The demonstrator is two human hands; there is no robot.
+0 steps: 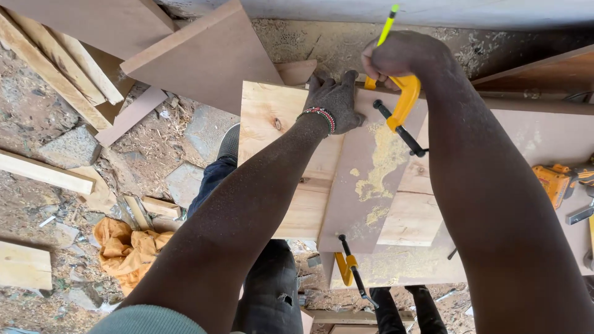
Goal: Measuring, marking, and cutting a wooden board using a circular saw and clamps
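Brown board (365, 185) lies across pale planks (272, 124), pinned by yellow clamp (402, 102) at far edge — second clamp (349, 269) near edge. Left hand (334, 99) pressed flat, fingers spread, steadying board. Right hand (396, 55) closed around a yellow-green pencil (388, 25), resting on the clamp.

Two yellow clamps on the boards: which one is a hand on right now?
The far yellow clamp, gripped by the right hand. The near clamp hangs untouched at the board's closer edge.

Glossy yellow metal C-clamp (402, 102), matt smooth brown hardboard panel (365, 185) beneath it, rough pale knotty pine boards (272, 117), crumpled orange cloth (127, 247)
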